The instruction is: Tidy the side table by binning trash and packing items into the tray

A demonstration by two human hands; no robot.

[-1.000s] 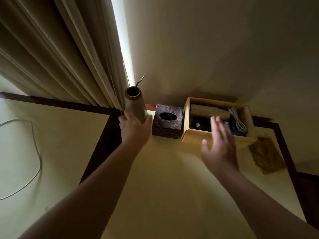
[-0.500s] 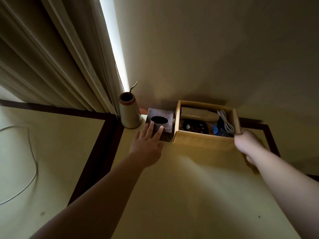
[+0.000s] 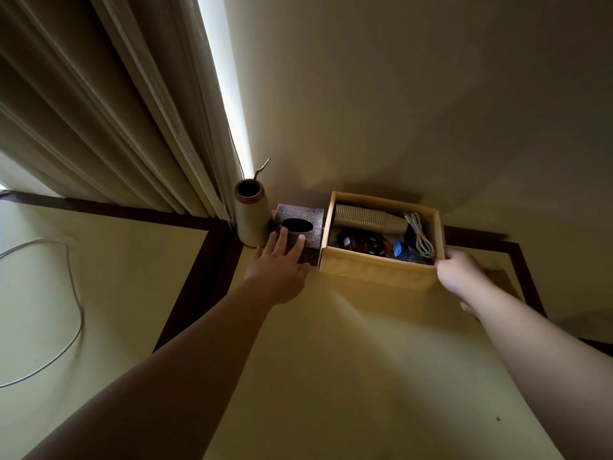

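A light wooden tray stands at the back of the yellow side table, against the wall. Inside it lie a stack of paper cups, a coiled white cable, a blue item and dark small things. My right hand grips the tray's right front corner. My left hand rests flat, fingers spread, on the dark carved tissue box just left of the tray. A beige vase with a brown rim stands upright left of the box.
Heavy curtains hang at the back left, touching the vase. The table has a dark brown border. A grey cable loops over the floor at left. A brownish cloth lies partly hidden behind my right hand.
My left hand let go of the vase, which now stands by the curtain, and moved onto the tissue box. My right hand moved from over the tray to its right front corner.
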